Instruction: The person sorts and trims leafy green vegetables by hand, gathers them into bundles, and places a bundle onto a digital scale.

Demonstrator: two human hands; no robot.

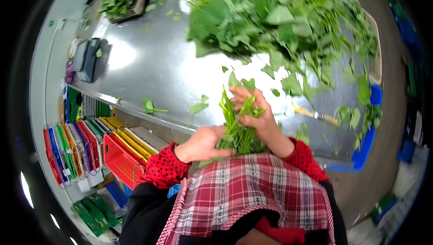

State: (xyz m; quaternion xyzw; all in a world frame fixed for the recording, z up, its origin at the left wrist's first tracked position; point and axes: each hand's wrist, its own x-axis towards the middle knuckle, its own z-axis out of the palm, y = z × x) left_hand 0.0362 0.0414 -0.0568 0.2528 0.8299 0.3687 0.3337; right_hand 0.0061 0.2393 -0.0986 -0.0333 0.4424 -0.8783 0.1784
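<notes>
A bunch of leafy green stems is held close against the plaid apron, at the near edge of the metal table. My left hand is wrapped round the bunch's lower left side. On the upper right, my right hand has its fingers curled about the stem ends, with its thumb pressed on them. A large heap of leafy greens covers the far part of the table. To the right of my right hand lies a knife with a pale yellowish handle.
A blue crate stands at the table's right end, with greens hanging over it. Dark boxes sit at the left, and a tray of greens is farther back. Coloured crates are stacked below on the left. Loose leaves dot the table.
</notes>
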